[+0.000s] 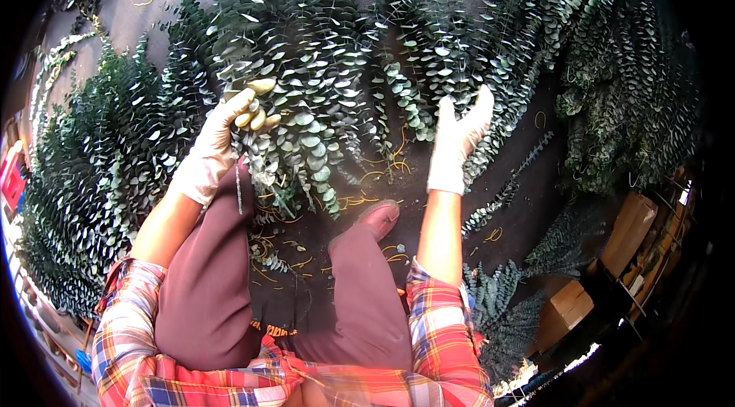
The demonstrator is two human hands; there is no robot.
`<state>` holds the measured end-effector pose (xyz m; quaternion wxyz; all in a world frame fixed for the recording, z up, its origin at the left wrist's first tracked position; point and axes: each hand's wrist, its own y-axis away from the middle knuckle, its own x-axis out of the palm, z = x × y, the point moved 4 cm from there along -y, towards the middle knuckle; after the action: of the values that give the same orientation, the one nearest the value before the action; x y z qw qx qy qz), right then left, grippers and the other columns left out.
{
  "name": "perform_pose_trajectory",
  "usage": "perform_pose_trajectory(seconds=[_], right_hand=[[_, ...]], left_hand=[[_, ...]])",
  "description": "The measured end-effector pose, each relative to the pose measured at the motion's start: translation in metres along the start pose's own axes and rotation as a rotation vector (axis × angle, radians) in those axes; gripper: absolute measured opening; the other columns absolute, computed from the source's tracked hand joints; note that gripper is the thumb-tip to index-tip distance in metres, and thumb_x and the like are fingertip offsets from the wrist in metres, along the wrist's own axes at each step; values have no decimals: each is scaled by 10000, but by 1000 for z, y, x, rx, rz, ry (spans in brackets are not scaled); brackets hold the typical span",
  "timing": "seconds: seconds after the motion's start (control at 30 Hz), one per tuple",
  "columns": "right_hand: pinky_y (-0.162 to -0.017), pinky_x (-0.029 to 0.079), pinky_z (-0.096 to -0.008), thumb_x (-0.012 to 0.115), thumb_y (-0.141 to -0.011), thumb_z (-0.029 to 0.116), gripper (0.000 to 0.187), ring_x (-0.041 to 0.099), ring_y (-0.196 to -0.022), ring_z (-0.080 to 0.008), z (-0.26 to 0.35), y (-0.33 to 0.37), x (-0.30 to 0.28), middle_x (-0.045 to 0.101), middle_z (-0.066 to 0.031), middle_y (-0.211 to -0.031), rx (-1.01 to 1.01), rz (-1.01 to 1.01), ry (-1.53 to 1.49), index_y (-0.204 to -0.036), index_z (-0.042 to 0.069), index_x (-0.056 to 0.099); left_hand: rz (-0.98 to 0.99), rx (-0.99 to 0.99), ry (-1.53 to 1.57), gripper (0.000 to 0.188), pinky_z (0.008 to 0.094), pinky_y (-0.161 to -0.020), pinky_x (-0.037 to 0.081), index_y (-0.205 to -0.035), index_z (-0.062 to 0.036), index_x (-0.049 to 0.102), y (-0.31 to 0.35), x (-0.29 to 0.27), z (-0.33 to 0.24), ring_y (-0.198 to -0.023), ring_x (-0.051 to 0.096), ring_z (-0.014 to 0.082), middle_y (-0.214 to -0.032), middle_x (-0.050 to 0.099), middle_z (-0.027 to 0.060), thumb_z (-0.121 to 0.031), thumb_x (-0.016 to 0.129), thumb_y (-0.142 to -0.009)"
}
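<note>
Eucalyptus stems (306,139), bunched together with their round silvery-green leaves pointing down toward the person, hang from the left hand (218,143). That hand wears a pale glove and is closed around the upper part of the bunch, the fingers (256,112) curled over the stems so that most of the foliage trails below and to the right of the grip, ending just above the person's knees. The right hand (459,135), gloved the same way, is spread wide with fingers straight, its palm pressed flat against another hanging eucalyptus branch (498,93); it grasps nothing, and the branch runs up and to the right from under the fingertips. The two hands are well apart, with more greenery between them.

Long rows of eucalyptus branches (122,147) lie spread over a dark ground cloth (528,208) on every side, thickest at the left and along the top. Small yellowish rubber bands (383,169) and loose leaf scraps are scattered on the cloth just below the held bunch and near the right wrist. A reddish-brown shoe (375,219) shows between the forearms, above maroon trousers (207,284). Both sleeves of a red plaid shirt (444,330) are pushed up to the elbows. Brown cardboard boxes (628,231) stand at the right edge.
</note>
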<state>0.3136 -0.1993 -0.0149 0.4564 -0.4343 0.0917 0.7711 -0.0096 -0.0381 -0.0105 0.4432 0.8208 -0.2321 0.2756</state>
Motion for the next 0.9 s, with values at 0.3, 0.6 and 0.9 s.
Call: perform_pose_trajectory(seconds=[0.3,0.6,0.9], right_hand=[[-912,429,-337,763,-688,227,732,557,-1035,-250,-91,60,-13,567,-179,-1176,573,520,33,-1310,-11,457],[-837,476,-339,738,-722,289,571,615,-933,-273,8,88,16,606,-176,-1078,177,597,124,-1170,-15,555],[-740,467,-215,667,-839,145,438,552,-800,-68,-2,85,9,627,-32,-964,484,508,-384,-1240,19,541]], left_hand=[[-110,4,-133,471,379,-858,507,-1207,58,483,-3,3,-4,-611,557,120,-529,441,-31,-207,599,-835],[10,-44,-36,532,376,-893,503,-1270,57,450,-5,11,2,-954,622,236,-1011,645,134,-181,599,-818],[65,-26,-53,540,394,-940,479,-1273,64,450,-3,20,2,-1022,604,256,-1092,618,173,-171,612,-815]])
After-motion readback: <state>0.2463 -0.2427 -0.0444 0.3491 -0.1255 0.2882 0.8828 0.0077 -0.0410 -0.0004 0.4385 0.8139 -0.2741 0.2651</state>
